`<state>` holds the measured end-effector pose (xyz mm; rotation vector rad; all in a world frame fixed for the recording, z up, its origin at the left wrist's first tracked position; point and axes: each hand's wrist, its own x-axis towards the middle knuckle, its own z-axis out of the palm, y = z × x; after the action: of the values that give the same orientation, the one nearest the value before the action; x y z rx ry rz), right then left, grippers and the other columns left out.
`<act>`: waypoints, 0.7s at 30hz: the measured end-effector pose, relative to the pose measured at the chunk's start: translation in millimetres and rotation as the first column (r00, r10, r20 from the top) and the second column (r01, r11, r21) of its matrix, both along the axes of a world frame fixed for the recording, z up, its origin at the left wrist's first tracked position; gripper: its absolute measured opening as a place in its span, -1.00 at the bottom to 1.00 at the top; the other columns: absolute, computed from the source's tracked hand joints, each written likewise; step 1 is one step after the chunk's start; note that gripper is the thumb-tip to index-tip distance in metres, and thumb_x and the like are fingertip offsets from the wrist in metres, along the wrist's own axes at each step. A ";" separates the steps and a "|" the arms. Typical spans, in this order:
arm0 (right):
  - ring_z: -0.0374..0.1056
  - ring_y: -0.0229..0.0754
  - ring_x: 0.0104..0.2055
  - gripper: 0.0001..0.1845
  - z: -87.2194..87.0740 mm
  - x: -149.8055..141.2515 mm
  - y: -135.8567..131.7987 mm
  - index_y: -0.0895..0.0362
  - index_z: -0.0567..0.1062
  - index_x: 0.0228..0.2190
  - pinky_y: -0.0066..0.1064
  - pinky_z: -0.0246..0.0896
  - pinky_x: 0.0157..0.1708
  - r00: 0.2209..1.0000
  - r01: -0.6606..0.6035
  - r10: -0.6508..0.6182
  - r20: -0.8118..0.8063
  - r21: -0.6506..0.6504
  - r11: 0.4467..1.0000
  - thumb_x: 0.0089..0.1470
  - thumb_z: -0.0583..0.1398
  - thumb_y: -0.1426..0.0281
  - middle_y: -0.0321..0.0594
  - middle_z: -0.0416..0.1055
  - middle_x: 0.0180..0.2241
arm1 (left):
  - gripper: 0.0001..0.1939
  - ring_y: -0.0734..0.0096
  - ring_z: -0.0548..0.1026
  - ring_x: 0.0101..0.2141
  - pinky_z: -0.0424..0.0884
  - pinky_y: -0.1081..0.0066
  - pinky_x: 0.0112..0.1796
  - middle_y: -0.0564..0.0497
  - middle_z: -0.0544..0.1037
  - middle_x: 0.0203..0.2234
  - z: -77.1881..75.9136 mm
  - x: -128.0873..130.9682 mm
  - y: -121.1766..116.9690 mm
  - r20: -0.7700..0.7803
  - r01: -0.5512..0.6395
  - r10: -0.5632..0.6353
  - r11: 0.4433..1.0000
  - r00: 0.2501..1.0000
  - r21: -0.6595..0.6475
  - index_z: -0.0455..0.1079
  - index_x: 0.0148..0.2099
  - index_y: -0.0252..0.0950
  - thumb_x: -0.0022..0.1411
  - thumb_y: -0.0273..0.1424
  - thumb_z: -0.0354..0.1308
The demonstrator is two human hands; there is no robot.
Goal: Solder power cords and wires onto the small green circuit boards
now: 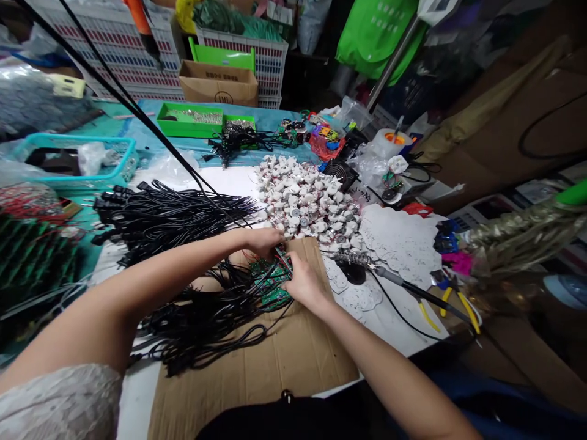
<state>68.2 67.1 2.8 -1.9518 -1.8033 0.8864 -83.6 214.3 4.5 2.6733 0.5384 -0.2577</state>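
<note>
My right hand (303,282) is closed, thumb and fingers pinching what looks like the edge of a small circuit board (283,260) with thin wires. Close against it, my left hand (265,240) is closed too, its fingers bent down at the board's far end; what they grip is hidden. Beneath both hands lie green circuit boards (274,297) joined to black power cords (197,330), spread over a cardboard sheet (316,348). Just beyond my fingers rises a pile of small white parts (312,201) with thin red wires.
Bundled black cords (169,211) lie at the left. To the right, a soldering iron (413,287) rests in its coiled holder (351,259), beside yellow-handled pliers (447,299). Farther back are a green tray (190,127) and a turquoise basket (77,178). An orange screwdriver (140,24) hangs above.
</note>
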 end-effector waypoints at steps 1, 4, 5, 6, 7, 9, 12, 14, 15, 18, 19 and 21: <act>0.45 0.01 -0.10 -0.39 0.5 -0.4 -0.2 0.07 0.44 -0.07 -0.33 0.30 -0.18 1.000 0.009 -0.009 -0.001 0.010 1.000 -0.21 0.30 0.67 -0.12 0.50 -0.16 | -0.64 0.25 0.48 -0.30 0.35 0.40 -0.26 -0.09 0.56 -0.31 -0.3 -2.2 -0.6 0.023 -0.010 0.010 1.000 1.000 -0.010 0.50 -0.18 -0.38 -0.05 -0.41 0.47; 0.46 0.00 -0.14 -0.45 2.8 3.8 2.8 0.06 0.46 -0.13 -0.34 0.29 -0.20 0.999 0.028 -0.028 -0.038 0.003 1.000 -0.22 0.30 0.66 -0.17 0.51 -0.23 | -0.62 0.26 0.49 -0.27 0.34 0.42 -0.27 -0.08 0.56 -0.28 4.0 -13.4 -3.1 0.109 -0.097 0.102 0.994 0.989 -0.052 0.48 -0.17 -0.36 -0.05 -0.40 0.46; 0.46 -0.02 -0.19 -0.46 3.6 6.8 4.6 0.05 0.47 -0.16 -0.35 0.29 -0.24 0.998 0.032 -0.033 -0.061 -0.015 0.999 -0.24 0.32 0.64 -0.23 0.51 -0.30 | -0.59 0.27 0.49 -0.26 0.33 0.44 -0.29 -0.07 0.57 -0.26 6.7 -17.9 -4.1 0.115 -0.136 0.145 0.987 0.983 -0.080 0.47 -0.13 -0.36 -0.06 -0.41 0.45; 0.46 -0.05 -0.23 -0.47 4.2 9.9 6.4 0.05 0.48 -0.18 -0.37 0.29 -0.28 0.995 0.037 -0.040 -0.089 -0.038 0.999 -0.26 0.35 0.61 -0.29 0.50 -0.35 | -0.56 0.30 0.49 -0.27 0.32 0.46 -0.31 -0.04 0.57 -0.26 9.5 -22.2 -5.1 0.097 -0.164 0.176 0.979 0.980 -0.120 0.46 -0.10 -0.34 -0.07 -0.43 0.44; 0.46 -0.08 -0.27 -0.47 4.4 12.8 7.8 0.05 0.48 -0.19 -0.40 0.29 -0.31 0.991 0.040 -0.048 -0.121 -0.064 0.997 -0.29 0.38 0.58 -0.33 0.50 -0.39 | -0.56 0.34 0.48 -0.30 0.30 0.48 -0.33 0.00 0.57 -0.28 12.2 -26.0 -6.2 0.059 -0.173 0.186 0.970 0.981 -0.172 0.46 -0.09 -0.33 -0.07 -0.45 0.41; 0.47 -0.13 -0.30 -0.46 3.3 15.8 8.3 0.06 0.48 -0.20 -0.44 0.31 -0.34 0.979 0.044 -0.066 -0.193 -0.112 0.993 -0.32 0.41 0.54 -0.38 0.52 -0.39 | -0.63 0.41 0.45 -0.38 0.26 0.51 -0.38 0.08 0.57 -0.37 15.5 -31.1 -8.5 -0.029 -0.153 0.151 0.953 0.988 -0.261 0.47 -0.13 -0.30 -0.06 -0.48 0.35; 0.50 -0.17 -0.29 -0.46 -1.0 12.0 1.7 0.10 0.46 -0.18 -0.45 0.35 -0.34 0.957 0.050 -0.095 -0.275 -0.165 0.985 -0.30 0.41 0.52 -0.37 0.55 -0.33 | -0.73 0.44 0.40 -0.43 0.21 0.51 -0.42 0.11 0.54 -0.45 14.2 -32.0 -11.9 -0.094 -0.118 0.096 0.956 0.991 -0.268 0.49 -0.24 -0.30 -0.09 -0.48 0.33; 0.49 -0.14 -0.25 -0.41 -3.2 6.0 -5.7 0.09 0.45 -0.16 -0.41 0.36 -0.29 0.952 0.076 -0.124 -0.281 -0.174 0.982 -0.32 0.42 0.51 -0.34 0.56 -0.30 | -0.72 0.43 0.40 -0.43 0.22 0.50 -0.41 0.11 0.54 -0.46 10.7 -30.4 -13.4 -0.080 -0.120 0.104 0.965 0.991 -0.233 0.51 -0.25 -0.28 -0.12 -0.45 0.35; 0.49 -0.11 -0.22 -0.37 -3.2 2.7 -9.5 0.08 0.45 -0.13 -0.38 0.36 -0.26 0.955 0.096 -0.139 -0.263 -0.167 0.981 -0.33 0.43 0.51 -0.32 0.56 -0.28 | -0.70 0.42 0.40 -0.43 0.23 0.49 -0.40 0.11 0.55 -0.46 9.0 -29.8 -14.0 -0.066 -0.119 0.106 0.967 0.992 -0.224 0.51 -0.25 -0.27 -0.13 -0.44 0.37; 0.48 -0.04 -0.15 -0.21 1.1 -6.3 -18.9 0.03 0.40 0.00 -0.33 0.34 -0.20 0.974 0.124 -0.140 -0.179 -0.101 0.987 -0.34 0.45 0.50 -0.24 0.56 -0.20 | -0.68 0.41 0.39 -0.43 0.24 0.48 -0.38 0.09 0.55 -0.46 6.1 -30.6 -15.4 -0.027 -0.116 0.113 0.975 0.993 -0.191 0.52 -0.24 -0.27 -0.15 -0.42 0.38; 0.48 -0.03 -0.14 -0.19 3.5 -9.0 -21.1 0.03 0.38 0.04 -0.33 0.33 -0.21 0.981 0.115 -0.124 -0.146 -0.072 0.991 -0.30 0.44 0.50 -0.22 0.56 -0.19 | -0.69 0.41 0.39 -0.44 0.23 0.47 -0.39 0.08 0.55 -0.46 6.1 -32.0 -15.8 -0.024 -0.115 0.113 0.977 0.993 -0.178 0.51 -0.25 -0.28 -0.15 -0.42 0.38; 0.49 -0.02 -0.19 -0.22 8.2 -13.9 -24.3 0.04 0.35 0.10 -0.36 0.31 -0.26 0.993 0.083 -0.085 -0.076 -0.027 0.996 -0.20 0.38 0.51 -0.19 0.56 -0.24 | -0.71 0.42 0.38 -0.45 0.22 0.48 -0.40 0.07 0.54 -0.47 6.6 -36.1 -16.8 -0.013 -0.115 0.115 0.979 0.993 -0.169 0.50 -0.26 -0.30 -0.13 -0.42 0.38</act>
<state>54.4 42.8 11.0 -1.9646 -1.6620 0.9467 -119.7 197.6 11.1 2.4682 0.6401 -0.2619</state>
